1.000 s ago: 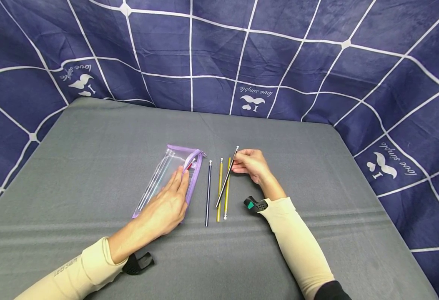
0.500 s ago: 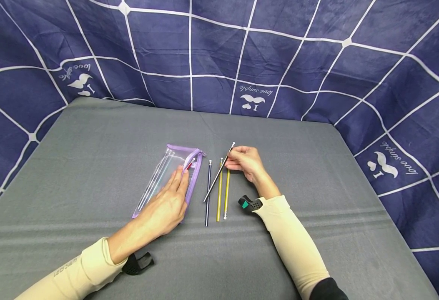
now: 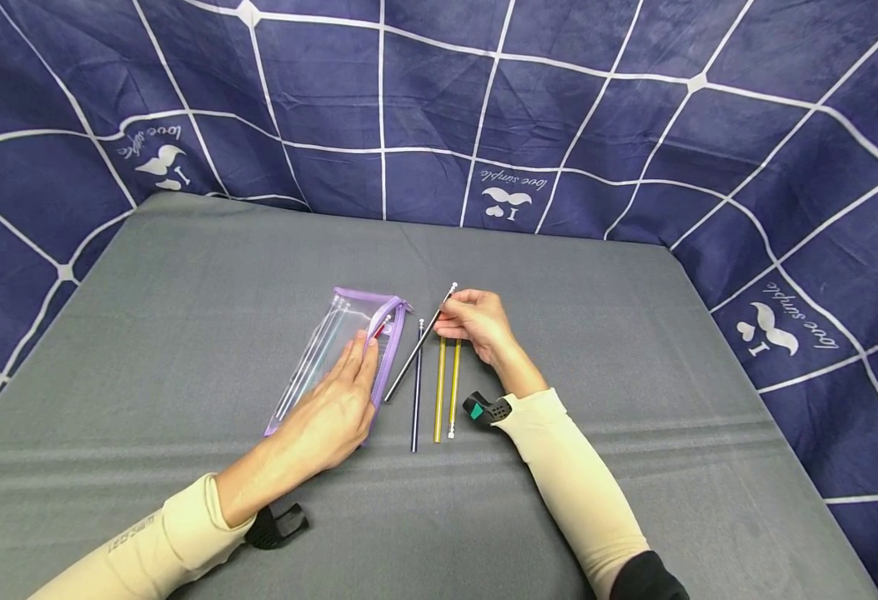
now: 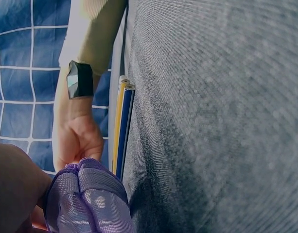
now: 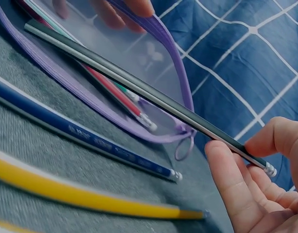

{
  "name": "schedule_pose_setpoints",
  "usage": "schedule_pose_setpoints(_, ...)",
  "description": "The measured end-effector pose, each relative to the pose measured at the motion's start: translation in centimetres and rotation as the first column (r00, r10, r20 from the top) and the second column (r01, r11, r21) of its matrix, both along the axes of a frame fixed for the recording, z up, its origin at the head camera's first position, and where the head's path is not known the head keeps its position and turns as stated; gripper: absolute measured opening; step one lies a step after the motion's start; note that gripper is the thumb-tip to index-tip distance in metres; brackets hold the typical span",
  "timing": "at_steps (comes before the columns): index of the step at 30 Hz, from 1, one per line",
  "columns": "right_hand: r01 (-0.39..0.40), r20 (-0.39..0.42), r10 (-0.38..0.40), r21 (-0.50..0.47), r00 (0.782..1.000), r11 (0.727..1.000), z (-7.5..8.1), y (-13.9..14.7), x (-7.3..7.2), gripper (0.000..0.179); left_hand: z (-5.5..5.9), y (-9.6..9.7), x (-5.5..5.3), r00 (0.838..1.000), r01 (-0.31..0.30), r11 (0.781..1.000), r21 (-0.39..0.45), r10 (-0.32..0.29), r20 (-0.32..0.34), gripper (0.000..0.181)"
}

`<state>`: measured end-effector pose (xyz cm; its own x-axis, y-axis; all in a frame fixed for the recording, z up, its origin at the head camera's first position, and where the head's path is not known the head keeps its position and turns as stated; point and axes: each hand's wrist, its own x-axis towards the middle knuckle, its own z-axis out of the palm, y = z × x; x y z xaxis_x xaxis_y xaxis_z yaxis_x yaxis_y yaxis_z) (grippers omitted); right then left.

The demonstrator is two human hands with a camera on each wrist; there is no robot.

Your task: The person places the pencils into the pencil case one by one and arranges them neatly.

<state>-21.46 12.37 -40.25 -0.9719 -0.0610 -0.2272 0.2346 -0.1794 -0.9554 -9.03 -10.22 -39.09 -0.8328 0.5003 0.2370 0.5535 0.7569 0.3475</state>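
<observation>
My right hand [image 3: 476, 321] pinches a black pencil [image 5: 139, 90] near its eraser end. The pencil slants toward the clear pencil case [image 3: 318, 333] with purple edging, its far end overlapping the open mouth in the right wrist view. On the case lies my left hand [image 3: 337, 408], its fingers gripping the upper edge of the mouth and lifting it. Inside the case, a red pencil [image 5: 117, 92] and several other pencils show through the film. A dark blue pencil [image 3: 417, 392] rests on the cloth between the case and my right hand.
Two yellow pencils [image 3: 439, 392] lie right of the blue one, partly under my right hand in the head view. Grey cloth [image 3: 596, 350] covers the table. A blue curtain [image 3: 439, 100] with white lines stands behind and at both sides.
My right hand has moved left with the black pencil, from over the yellow pencils across the blue one to the case's right edge. The left hand and case have stayed put.
</observation>
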Motion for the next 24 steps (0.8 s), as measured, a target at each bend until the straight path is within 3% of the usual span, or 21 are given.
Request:
schedule_pose_setpoints(7,-0.021,-0.002,0.021,-0.011,1.0,1.0,0.1,-1.3,0.4,0.016,0.0,0.0,0.0,1.0,-0.002,1.0,0.004,0.002,-0.001,0.07)
schedule_pose_setpoints(24,-0.179,0.07,0.176,0.039,0.982,0.983,0.0,-3.7,1.6,0.012,0.0,0.0,0.0,1.0,-0.005,1.0,0.002,0.005,-0.014,0.068)
